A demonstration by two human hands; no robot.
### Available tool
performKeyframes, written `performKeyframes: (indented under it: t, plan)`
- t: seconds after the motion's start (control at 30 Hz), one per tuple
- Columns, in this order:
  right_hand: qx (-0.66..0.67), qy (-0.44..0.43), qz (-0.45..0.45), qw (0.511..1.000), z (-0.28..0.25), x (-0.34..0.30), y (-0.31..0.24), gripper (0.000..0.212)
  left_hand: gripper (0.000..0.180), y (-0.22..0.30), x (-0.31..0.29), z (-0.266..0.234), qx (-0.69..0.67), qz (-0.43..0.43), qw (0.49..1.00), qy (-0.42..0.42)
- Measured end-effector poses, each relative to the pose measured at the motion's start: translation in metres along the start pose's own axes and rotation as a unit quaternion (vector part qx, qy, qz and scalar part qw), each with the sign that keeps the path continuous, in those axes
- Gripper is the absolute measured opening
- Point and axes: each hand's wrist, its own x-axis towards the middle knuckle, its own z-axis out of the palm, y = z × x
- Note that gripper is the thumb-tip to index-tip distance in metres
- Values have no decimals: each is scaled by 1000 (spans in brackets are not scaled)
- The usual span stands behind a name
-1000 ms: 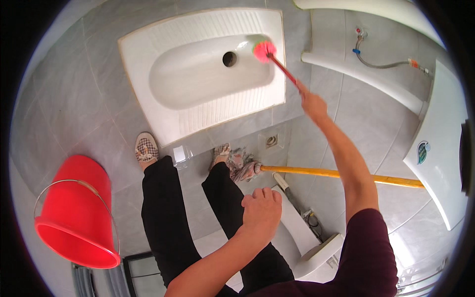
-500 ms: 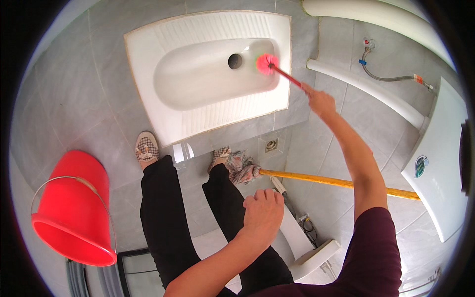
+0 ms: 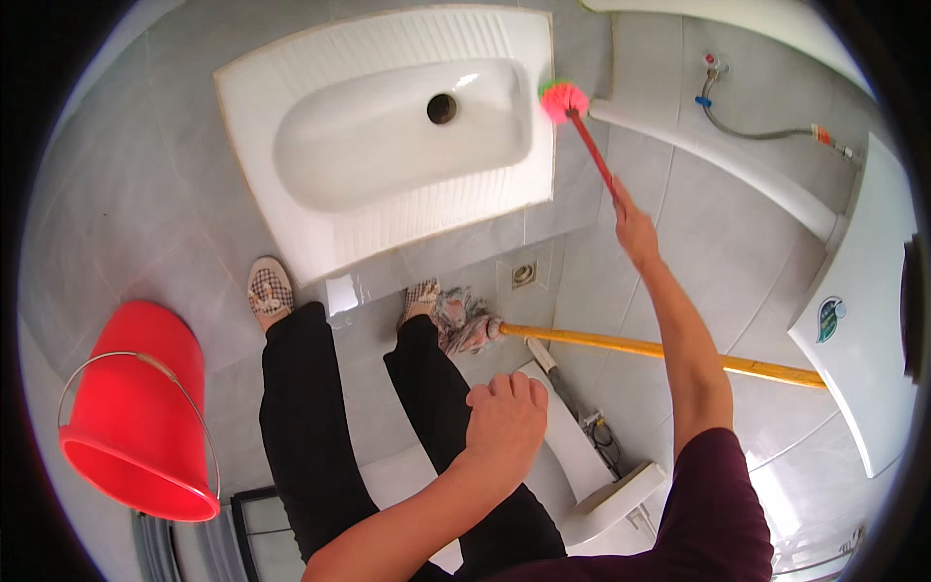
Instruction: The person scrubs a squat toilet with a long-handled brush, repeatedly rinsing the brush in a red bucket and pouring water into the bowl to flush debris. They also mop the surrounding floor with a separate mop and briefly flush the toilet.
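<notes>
My right hand point(image 3: 635, 233) is closed around the red handle of a toilet brush point(image 3: 590, 147) with pink and green bristles. The bristle head is at the right rim of a white squat toilet point(image 3: 378, 228), beside the end of a white pipe. Whether the bristles touch the rim or hang above it, I cannot tell. The toilet's bowl has a dark round drain hole point(image 3: 441, 109). My left hand point(image 3: 506, 422) is curled into a loose fist in front of my right leg, with nothing showing in it; its palm is hidden.
A red bucket point(image 3: 145, 388) with a wire handle stands at the left. Near my right foot lies a mop's cloth head point(image 3: 464, 325); its yellow pole point(image 3: 621, 344) stretches right. A floor drain point(image 3: 524, 274), white pipes point(image 3: 718, 160) and a hose point(image 3: 756, 136) are on the right.
My right hand has moved the brush from inside the bowl's right end out to the toilet's right rim. My left hand stays curled. The whole view has shifted slightly.
</notes>
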Motion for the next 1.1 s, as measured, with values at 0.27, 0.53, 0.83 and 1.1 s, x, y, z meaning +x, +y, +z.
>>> performKeyframes:
  t: [0.27,0.53,0.83,1.1]
  plan:
    - [2,10,-37,999,30,-29,3,47,42,5,0,19,4,9,1000,-17]
    - [-29,-28,-31,999,20,-44,6,48,32,5,-2,10,1,4,1000,3]
    - [-43,-57,-45,996,11,-39,19,45,46,4,-6,13,-25,2,999,-19]
    - [-45,-26,-47,998,-12,-1,-13,48,36,0,-11,6,-10,9,1000,23]
